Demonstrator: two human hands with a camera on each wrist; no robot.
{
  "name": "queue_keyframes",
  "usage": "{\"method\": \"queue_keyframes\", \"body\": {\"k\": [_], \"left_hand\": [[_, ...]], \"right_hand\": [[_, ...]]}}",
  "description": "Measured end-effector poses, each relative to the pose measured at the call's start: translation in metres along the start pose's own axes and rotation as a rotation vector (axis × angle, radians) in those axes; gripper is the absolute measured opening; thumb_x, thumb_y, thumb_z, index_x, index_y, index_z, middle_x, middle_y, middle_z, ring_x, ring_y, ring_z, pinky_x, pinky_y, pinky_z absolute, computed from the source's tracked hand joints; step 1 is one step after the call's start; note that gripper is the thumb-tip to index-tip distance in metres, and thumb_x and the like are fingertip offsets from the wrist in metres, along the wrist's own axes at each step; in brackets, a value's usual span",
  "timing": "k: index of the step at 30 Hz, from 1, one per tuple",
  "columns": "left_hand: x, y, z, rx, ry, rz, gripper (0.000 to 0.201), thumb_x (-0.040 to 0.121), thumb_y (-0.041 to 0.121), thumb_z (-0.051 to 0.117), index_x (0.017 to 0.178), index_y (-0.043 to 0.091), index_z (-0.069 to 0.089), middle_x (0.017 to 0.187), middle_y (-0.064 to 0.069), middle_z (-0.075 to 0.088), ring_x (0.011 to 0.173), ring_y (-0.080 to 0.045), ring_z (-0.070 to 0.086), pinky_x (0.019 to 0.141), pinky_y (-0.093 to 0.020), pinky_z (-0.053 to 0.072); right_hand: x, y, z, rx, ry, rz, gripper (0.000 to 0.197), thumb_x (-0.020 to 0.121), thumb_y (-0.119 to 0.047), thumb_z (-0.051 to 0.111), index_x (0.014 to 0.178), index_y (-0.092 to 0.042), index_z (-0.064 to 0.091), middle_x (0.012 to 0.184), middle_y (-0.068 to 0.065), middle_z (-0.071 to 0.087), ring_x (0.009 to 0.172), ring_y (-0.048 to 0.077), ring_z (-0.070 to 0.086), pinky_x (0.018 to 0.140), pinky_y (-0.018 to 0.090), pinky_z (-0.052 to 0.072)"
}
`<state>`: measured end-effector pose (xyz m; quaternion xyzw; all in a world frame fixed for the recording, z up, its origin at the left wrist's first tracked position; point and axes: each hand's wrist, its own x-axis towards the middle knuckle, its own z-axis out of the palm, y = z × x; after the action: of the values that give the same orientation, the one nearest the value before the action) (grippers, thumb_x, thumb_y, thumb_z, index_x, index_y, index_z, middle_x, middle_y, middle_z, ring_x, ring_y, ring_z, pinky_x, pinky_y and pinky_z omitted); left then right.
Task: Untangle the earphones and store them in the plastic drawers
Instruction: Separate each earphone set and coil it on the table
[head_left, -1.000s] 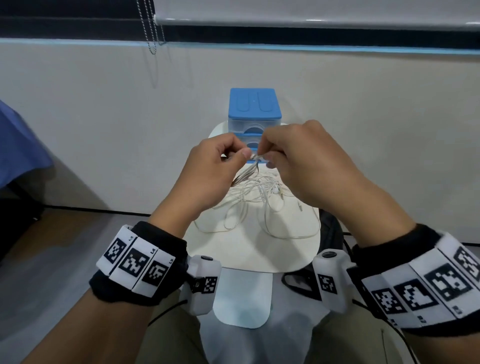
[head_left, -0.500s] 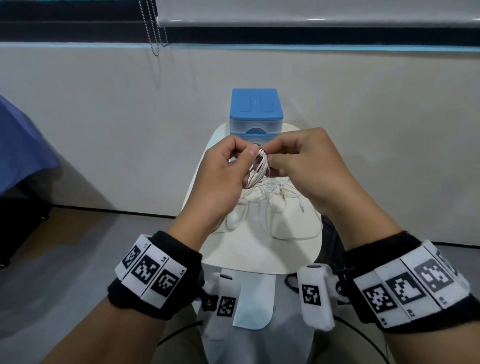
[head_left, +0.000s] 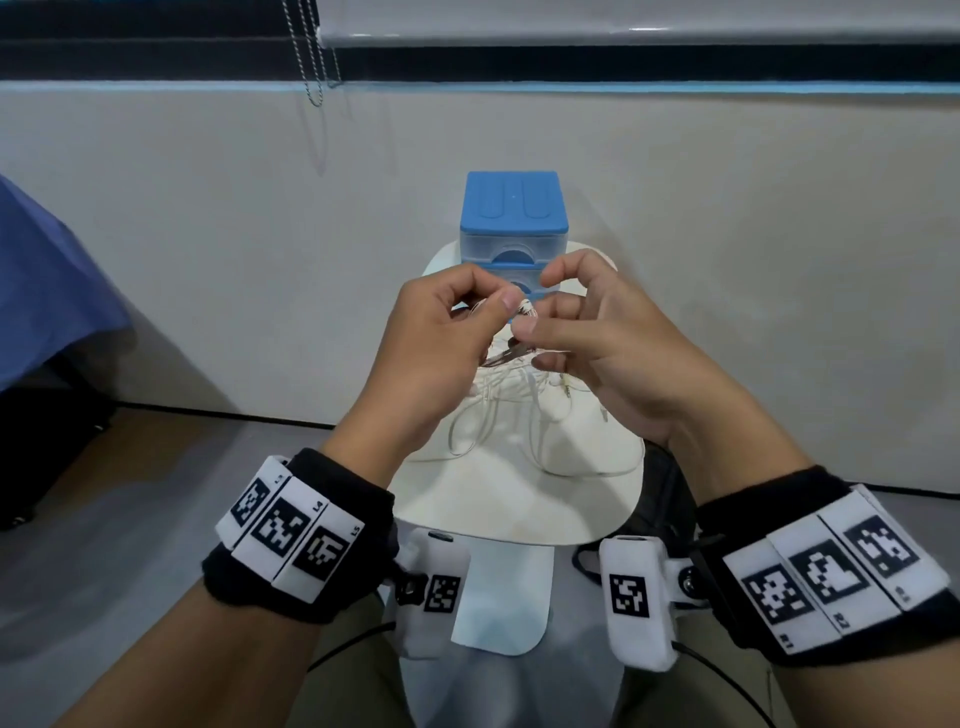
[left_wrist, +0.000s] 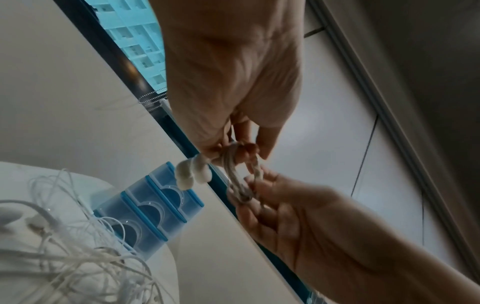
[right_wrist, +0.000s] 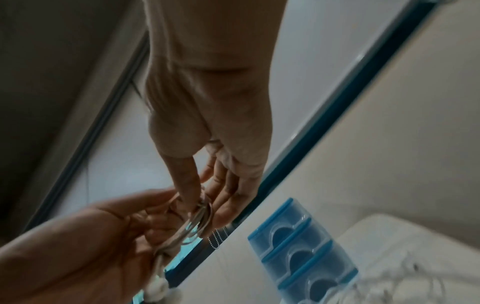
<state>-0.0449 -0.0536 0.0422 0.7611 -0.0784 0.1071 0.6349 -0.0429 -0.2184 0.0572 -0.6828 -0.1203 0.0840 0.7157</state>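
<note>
A small coil of white earphone cable (head_left: 521, 315) hangs in the air between my hands, above the round white table (head_left: 519, 504). My left hand (head_left: 496, 306) pinches one side of the coil (left_wrist: 231, 162), and its two earbuds (left_wrist: 191, 173) dangle below the fingers. My right hand (head_left: 537, 317) holds the other side, thumb pressed on the loops (right_wrist: 201, 214) and index finger arched above. A tangle of more white earphones (head_left: 519, 410) lies on the table under my hands. The blue plastic drawers (head_left: 513, 223) stand at the table's far edge, all shut.
A grey wall rises just behind the drawers, with a blind's bead chain (head_left: 311, 52) hanging at the top left. A blue cloth (head_left: 47, 291) covers something at the left. The floor surrounds the small table.
My hands have turned around the coil while it stays pinched between them. The right index finger has lifted off and arches above. The tangle on the table lies as before.
</note>
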Motion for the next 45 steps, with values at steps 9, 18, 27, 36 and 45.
{"method": "queue_keyframes", "body": {"k": [9,18,27,36,45], "left_hand": [[0.013,-0.006,-0.011,-0.107,-0.125,-0.058,0.014,0.096,0.004,0.068,0.103,0.008,0.080,0.075,-0.008,0.067,0.068,-0.017,0.059,0.069,-0.035,0.049],[0.000,-0.058,-0.002,-0.115,-0.106,-0.240,0.016,0.097,-0.003,0.063,0.096,0.002,0.078,0.067,-0.003,0.069,0.064,-0.014,0.061,0.063,-0.020,0.052],[-0.012,-0.090,-0.002,0.015,-0.293,-0.432,0.011,0.096,0.003,0.068,0.103,0.009,0.074,0.077,-0.013,0.073,0.071,-0.019,0.067,0.057,-0.030,0.052],[0.008,-0.094,-0.003,0.707,-0.367,-0.187,0.013,0.078,0.018,0.080,0.073,0.028,0.073,0.070,0.012,0.071,0.071,-0.010,0.069,0.077,-0.038,0.060],[0.038,-0.089,-0.018,0.871,-0.312,-0.183,0.020,0.081,0.040,0.080,0.079,0.025,0.065,0.082,0.012,0.066,0.083,-0.014,0.063,0.071,-0.030,0.048]], "right_hand": [[0.005,-0.002,-0.007,-0.835,0.028,-0.112,0.045,0.099,-0.009,0.061,0.135,-0.034,0.049,0.096,0.009,0.071,0.077,0.010,0.075,0.075,0.041,0.064],[0.006,0.048,-0.014,-1.004,-0.128,0.063,0.027,0.091,-0.007,0.060,0.104,-0.030,0.060,0.074,-0.003,0.076,0.066,-0.003,0.066,0.073,0.033,0.058],[0.005,0.092,-0.001,-1.033,-0.072,0.218,0.020,0.087,-0.025,0.071,0.071,-0.013,0.066,0.070,0.004,0.067,0.074,0.023,0.062,0.061,0.031,0.045],[0.019,0.092,0.004,-1.019,0.005,0.226,0.017,0.081,-0.029,0.080,0.074,-0.018,0.069,0.076,-0.002,0.066,0.075,0.016,0.063,0.057,0.025,0.041],[0.033,0.079,-0.040,-0.964,0.111,0.314,0.037,0.086,-0.042,0.078,0.074,-0.007,0.074,0.070,0.004,0.070,0.066,0.017,0.060,0.064,0.029,0.051]]}}
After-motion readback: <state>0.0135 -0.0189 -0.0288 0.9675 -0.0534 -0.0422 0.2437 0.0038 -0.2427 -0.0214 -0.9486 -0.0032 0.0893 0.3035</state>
